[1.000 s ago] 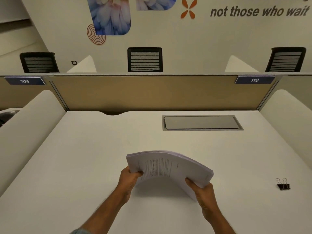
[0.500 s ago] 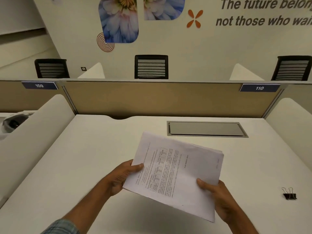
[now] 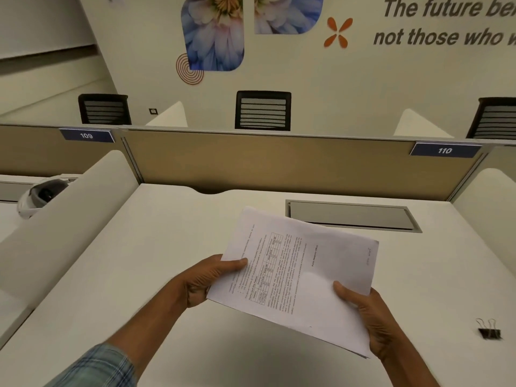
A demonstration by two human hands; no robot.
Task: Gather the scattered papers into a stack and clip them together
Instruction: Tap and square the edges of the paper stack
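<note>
A stack of white printed papers (image 3: pixel 301 275) is held above the white desk (image 3: pixel 156 241), its printed face tilted toward me. My left hand (image 3: pixel 206 277) grips the stack's left edge, thumb on top. My right hand (image 3: pixel 368 317) grips the lower right corner, thumb on the top sheet. A black binder clip (image 3: pixel 489 331) with silver handles lies on the desk at the right, apart from both hands.
A grey cable hatch (image 3: pixel 351 216) is set into the desk behind the papers. Tan partitions (image 3: pixel 279 166) and white side dividers (image 3: pixel 64 216) enclose the desk. A white helmet-like object (image 3: pixel 39 195) sits on the neighbouring desk at left. Black chairs stand beyond.
The stack went from a bent, nearly flat arch over the desk to being raised and tilted with its printed face toward me. Both hands kept their grip.
</note>
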